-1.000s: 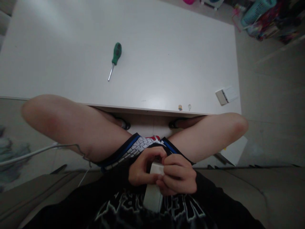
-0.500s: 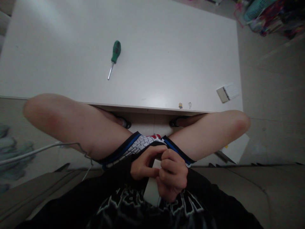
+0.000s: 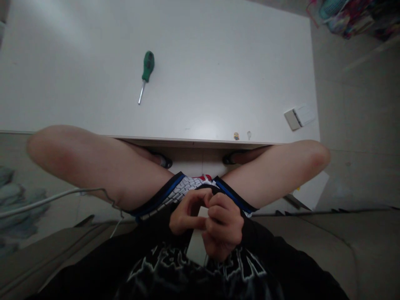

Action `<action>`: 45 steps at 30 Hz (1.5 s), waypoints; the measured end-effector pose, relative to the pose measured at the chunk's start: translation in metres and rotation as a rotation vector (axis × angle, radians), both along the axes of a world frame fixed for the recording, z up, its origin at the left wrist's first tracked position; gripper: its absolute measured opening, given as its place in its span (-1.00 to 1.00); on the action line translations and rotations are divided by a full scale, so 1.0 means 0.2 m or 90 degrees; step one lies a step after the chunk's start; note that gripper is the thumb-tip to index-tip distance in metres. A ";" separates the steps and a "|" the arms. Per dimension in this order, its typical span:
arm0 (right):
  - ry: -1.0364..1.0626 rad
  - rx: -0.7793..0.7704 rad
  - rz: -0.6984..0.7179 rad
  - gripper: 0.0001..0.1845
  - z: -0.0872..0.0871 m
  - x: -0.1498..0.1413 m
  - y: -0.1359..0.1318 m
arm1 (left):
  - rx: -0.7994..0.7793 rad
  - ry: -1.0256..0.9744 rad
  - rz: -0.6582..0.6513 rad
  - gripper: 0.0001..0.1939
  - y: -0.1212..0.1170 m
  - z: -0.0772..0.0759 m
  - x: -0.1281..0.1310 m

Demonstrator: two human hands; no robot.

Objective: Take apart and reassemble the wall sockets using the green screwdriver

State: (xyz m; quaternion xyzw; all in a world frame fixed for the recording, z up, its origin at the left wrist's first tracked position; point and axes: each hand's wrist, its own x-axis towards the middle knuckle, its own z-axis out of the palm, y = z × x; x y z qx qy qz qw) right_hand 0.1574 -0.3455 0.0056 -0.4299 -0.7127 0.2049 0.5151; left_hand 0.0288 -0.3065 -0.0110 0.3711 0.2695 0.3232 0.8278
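A white oblong, box-like object (image 3: pixel 196 246) is held tilted against my black top, low in the view. My left hand (image 3: pixel 184 216) is closed round its upper part, with the thumb lying across the front face. On its other side my right hand (image 3: pixel 225 225) is closed, knuckles up and fingers curled in by the object's edge. Both hands' fingertips meet near its upper end, and what lies between the right fingertips is hidden.
Ahead stands a white table (image 3: pixel 193 75) bearing a green-handled screwdriver (image 3: pixel 146 73), two small stickers (image 3: pixel 236 136) near its front edge, and a small white notepad-like item (image 3: pixel 293 119) at the right. A white cable (image 3: pixel 62 195) crosses by my left thigh. Behind me is a grey sofa (image 3: pixel 331 237).
My right hand has turned and drawn closer to the left, its fingers curling tighter beside the white object. The left hand keeps its hold. The view has shifted slightly.
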 end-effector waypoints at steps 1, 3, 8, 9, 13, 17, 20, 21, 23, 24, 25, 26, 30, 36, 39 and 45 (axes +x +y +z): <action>-0.003 0.002 0.002 -0.72 0.00 0.00 0.00 | -0.005 -0.006 -0.002 -0.36 0.00 -0.01 0.00; -0.012 0.002 0.012 -0.74 0.02 0.01 0.01 | -0.013 -0.020 -0.010 -0.37 0.00 -0.02 0.00; -0.018 0.004 0.064 -0.75 0.07 0.03 0.05 | -0.038 -0.036 -0.013 -0.36 -0.01 -0.05 0.02; -0.016 0.009 0.075 -0.75 0.07 0.04 0.06 | -0.043 -0.036 -0.013 -0.36 -0.01 -0.05 0.02; -0.069 0.008 0.105 -0.74 0.07 0.04 0.07 | -0.061 -0.035 -0.021 -0.39 -0.01 -0.06 0.02; -0.037 0.008 0.122 -0.77 0.05 0.07 0.07 | -0.075 -0.036 -0.031 -0.47 0.00 -0.04 0.01; 0.014 0.016 0.154 -0.78 0.02 0.09 0.08 | -0.092 -0.053 -0.042 -0.51 0.01 -0.02 0.01; 0.021 0.020 0.165 -0.78 0.02 0.09 0.07 | -0.096 -0.057 -0.046 -0.51 0.02 -0.02 0.01; 0.026 0.017 0.176 -0.79 0.00 0.10 0.07 | -0.105 -0.060 -0.052 -0.51 0.02 -0.01 0.01; 0.025 0.009 0.173 -0.80 0.00 0.10 0.07 | -0.109 -0.062 -0.051 -0.51 0.02 -0.01 0.01; 0.024 0.000 0.167 -0.81 -0.01 0.10 0.06 | -0.110 -0.065 -0.055 -0.51 0.02 -0.01 0.02; 0.021 -0.006 0.163 -0.82 -0.01 0.10 0.06 | -0.113 -0.067 -0.059 -0.50 0.02 -0.02 0.02; 0.009 0.018 0.199 -0.83 -0.01 0.10 0.07 | -0.103 -0.067 -0.055 -0.49 0.02 -0.03 0.02; 0.027 -0.032 0.182 -0.84 0.04 0.10 0.06 | -0.111 -0.060 -0.058 -0.50 0.02 -0.01 0.01; 0.034 -0.038 0.181 -0.82 0.05 0.10 0.05 | -0.109 -0.064 -0.063 -0.53 0.02 0.00 0.01; 0.025 -0.044 0.205 -0.84 0.03 0.11 0.04 | -0.103 -0.060 -0.076 -0.57 0.03 0.01 0.01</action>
